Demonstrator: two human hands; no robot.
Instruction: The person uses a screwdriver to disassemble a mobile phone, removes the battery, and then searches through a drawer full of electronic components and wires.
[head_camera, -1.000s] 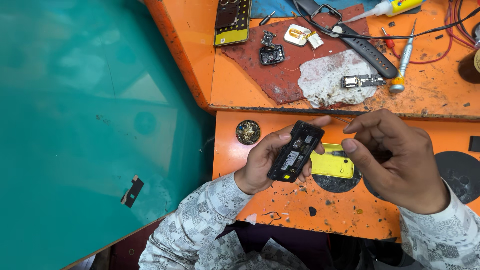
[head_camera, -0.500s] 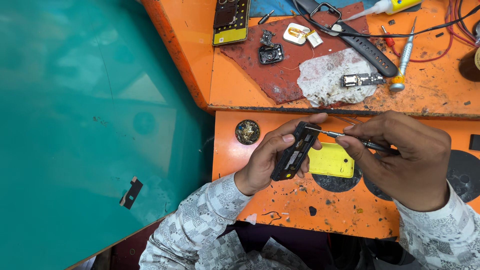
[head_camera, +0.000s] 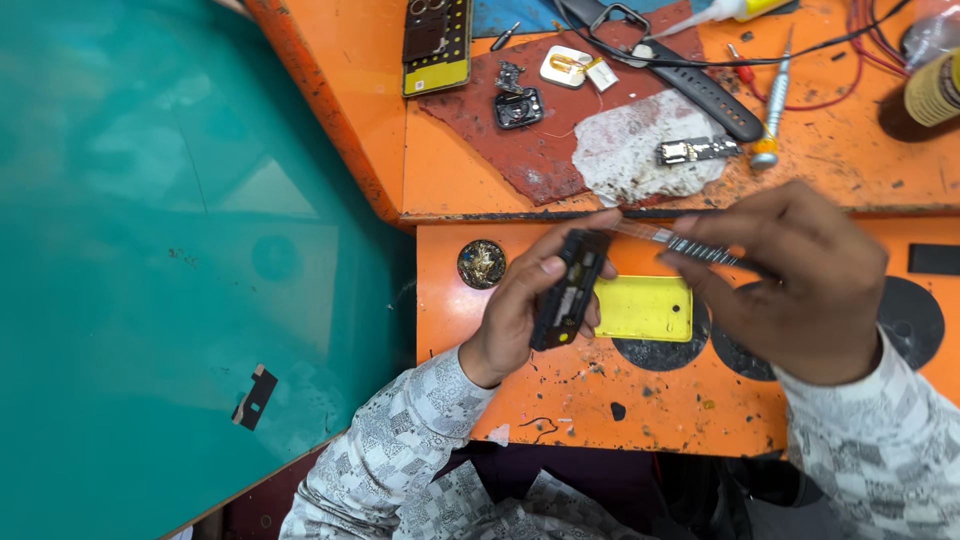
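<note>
My left hand (head_camera: 520, 310) grips a small black phone body (head_camera: 566, 290), tilted on edge over the orange pull-out shelf (head_camera: 560, 400). My right hand (head_camera: 800, 280) holds a thin screwdriver (head_camera: 690, 243) whose tip points left and meets the upper end of the phone body. A yellow phone cover (head_camera: 645, 308) lies flat on the shelf just under and between both hands.
The orange bench (head_camera: 470, 170) above carries a red mat (head_camera: 540, 140), a phone frame with yellow edge (head_camera: 437, 45), a small black part (head_camera: 518, 107), a white patch with a circuit strip (head_camera: 697, 150), a screwdriver (head_camera: 772, 100), wires and a glue bottle (head_camera: 735, 8). Teal floor lies left.
My right hand went from touching the phone with bare fingers to holding a screwdriver, whose tip now rests at the phone's upper end. The left hand tilted the phone more upright.
</note>
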